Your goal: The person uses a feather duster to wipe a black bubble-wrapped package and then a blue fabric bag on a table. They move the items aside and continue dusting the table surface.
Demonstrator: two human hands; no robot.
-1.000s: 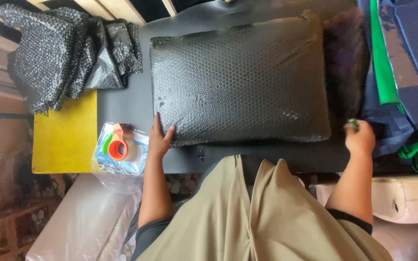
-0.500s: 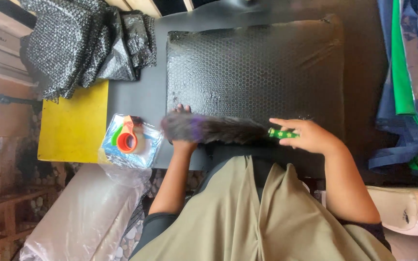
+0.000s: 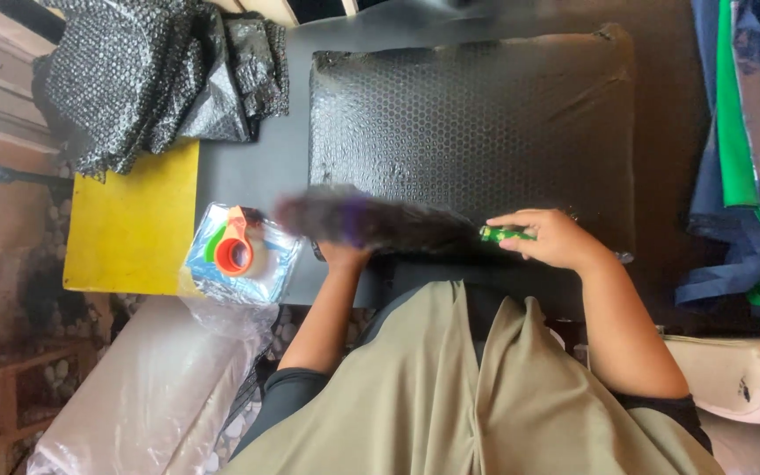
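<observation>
duster (image 3: 371,222) lies left-right, green handle in right hand (image 3: 551,237) fingers.

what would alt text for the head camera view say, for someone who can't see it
Seen from above, a person's right hand grips the green handle of a dark feather duster, blurred, across a black bubble-wrapped bundle; the left hand sits under the feathers. A tape dispenser lies left.
</observation>
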